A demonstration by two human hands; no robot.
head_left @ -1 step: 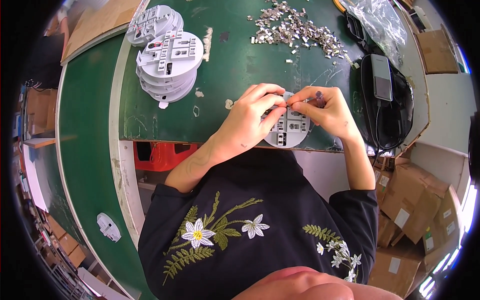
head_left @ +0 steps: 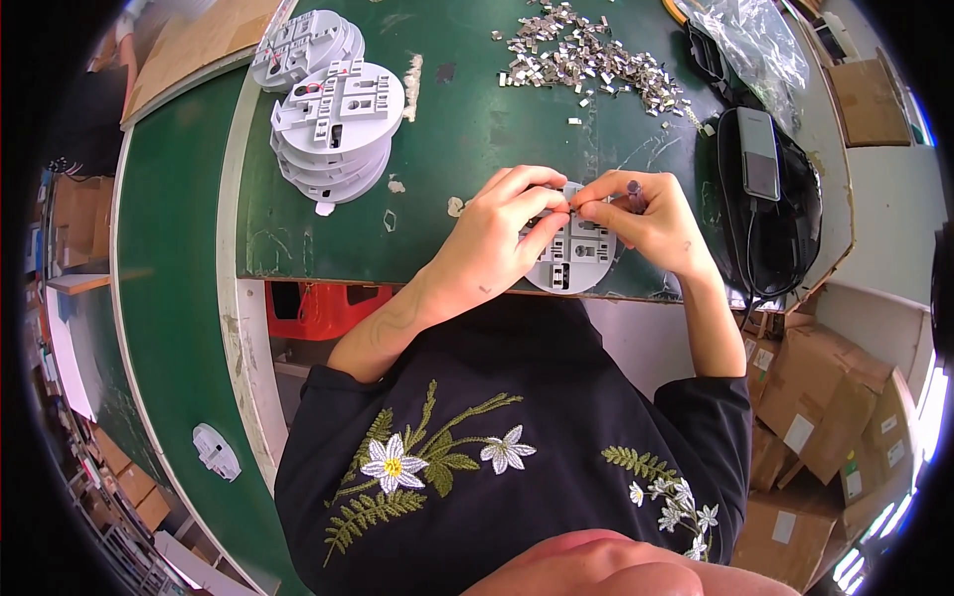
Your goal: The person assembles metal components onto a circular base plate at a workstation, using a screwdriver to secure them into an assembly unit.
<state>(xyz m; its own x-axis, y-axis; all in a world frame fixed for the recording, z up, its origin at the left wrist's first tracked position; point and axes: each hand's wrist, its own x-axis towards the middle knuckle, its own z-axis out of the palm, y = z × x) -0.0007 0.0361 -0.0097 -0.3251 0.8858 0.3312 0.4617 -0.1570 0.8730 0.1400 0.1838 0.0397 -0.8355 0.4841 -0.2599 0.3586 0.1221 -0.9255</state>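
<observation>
At the near edge of the green table (head_left: 467, 129), I have the left hand (head_left: 502, 221) and right hand (head_left: 648, 221) pinched narrow over the grey disc (head_left: 574, 268) (any piece they grip is too small to tell). I see no shift since the previous frame, so I judge the work is at the same fine step. Beyond, at left, rises the disc stack (head_left: 343, 124); farther, scattered metal pieces (head_left: 573, 52)

Looking steeply down from the left of two head-worn fisheye cameras, facing the green table (head_left: 467, 124) past the black shirt (head_left: 556, 372) below, framing the left hand (head_left: 499, 226) and the right hand (head_left: 654, 224) at close range near the middle, and bending straight edges toward a dark rim all around.
</observation>
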